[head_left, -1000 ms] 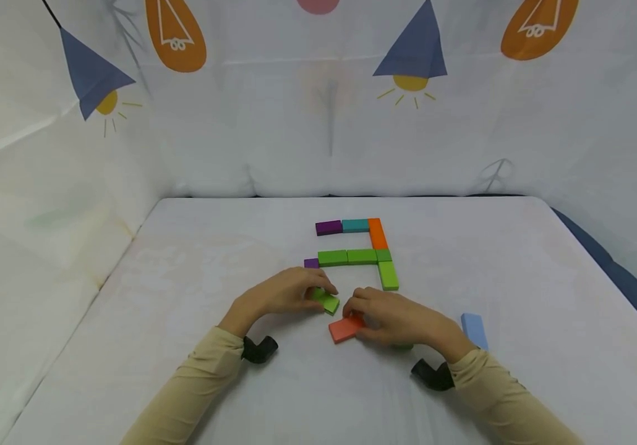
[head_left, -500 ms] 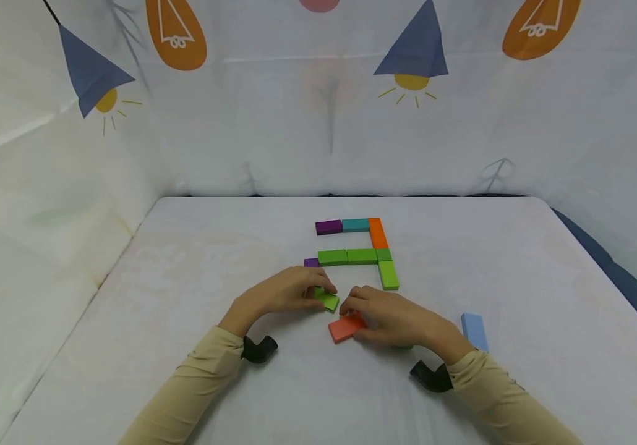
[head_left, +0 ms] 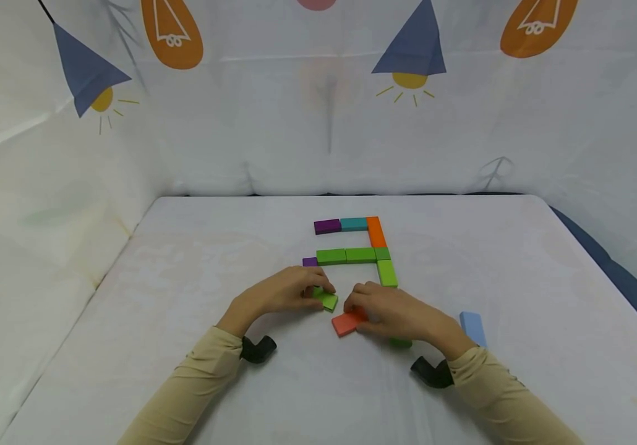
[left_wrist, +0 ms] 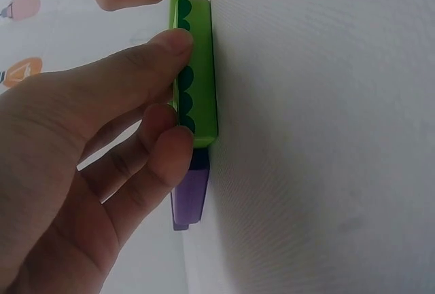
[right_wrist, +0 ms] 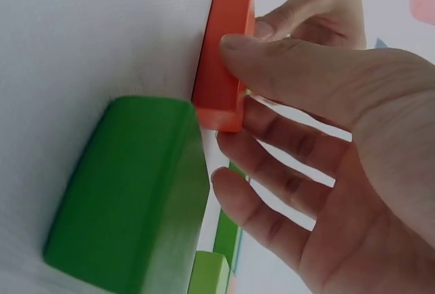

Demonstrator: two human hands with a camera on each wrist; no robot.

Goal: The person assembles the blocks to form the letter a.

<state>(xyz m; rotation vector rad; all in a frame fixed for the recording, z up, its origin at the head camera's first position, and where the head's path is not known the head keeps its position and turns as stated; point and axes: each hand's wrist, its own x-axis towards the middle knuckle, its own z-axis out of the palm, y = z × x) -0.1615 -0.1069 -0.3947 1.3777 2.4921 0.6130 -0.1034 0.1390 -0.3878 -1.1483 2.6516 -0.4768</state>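
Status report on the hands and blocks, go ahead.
Left hand fingers on light green block. Right hand fingers on red block. Dark green block under right palm; nothing between them.

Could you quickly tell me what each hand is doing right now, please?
Left hand: fingers and thumb pinch the light green block lying on the table.
Right hand: fingers hold the red-orange block on the table.

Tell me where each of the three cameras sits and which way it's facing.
Head: worn high, looks down at the table, both hands and sleeves.
Left wrist: behind the left hand, along the table; fingers grip the light green block.
Right wrist: behind the right hand, whose fingers hold the red block; dark green block lies near.
Shared: head view shows both held blocks.
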